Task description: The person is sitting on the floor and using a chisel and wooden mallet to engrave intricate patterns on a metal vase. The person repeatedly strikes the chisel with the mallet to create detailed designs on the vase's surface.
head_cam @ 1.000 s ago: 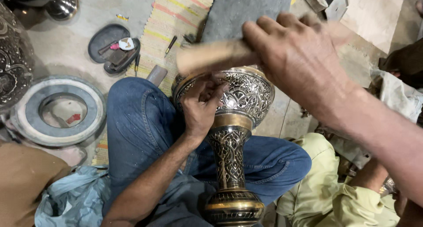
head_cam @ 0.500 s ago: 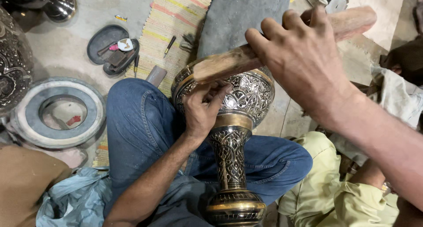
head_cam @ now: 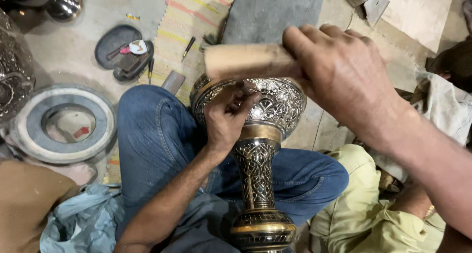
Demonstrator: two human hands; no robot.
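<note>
An engraved brass and silver goblet-shaped vase (head_cam: 278, 108) lies across my lap between my blue-jeaned legs, bowl away from me and foot near me. My left hand (head_cam: 225, 120) rests on the bowl and pinches a thin dark chisel (head_cam: 240, 92) against the engraved surface. Just above the chisel end, a pale wooden mallet (head_cam: 243, 61) lies level, gripped in my right hand (head_cam: 344, 71).
A grey ring (head_cam: 64, 123) lies on the floor at left, and a dark oval tray (head_cam: 123, 51) with small tools beyond it. A striped mat (head_cam: 191, 17) and grey slab (head_cam: 270, 12) lie ahead. Another person in yellow-green clothes (head_cam: 364, 204) sits at lower right.
The mallet swung up and tilted half a second ago, and has come back down level over the chisel. My left hand and the vase stayed put.
</note>
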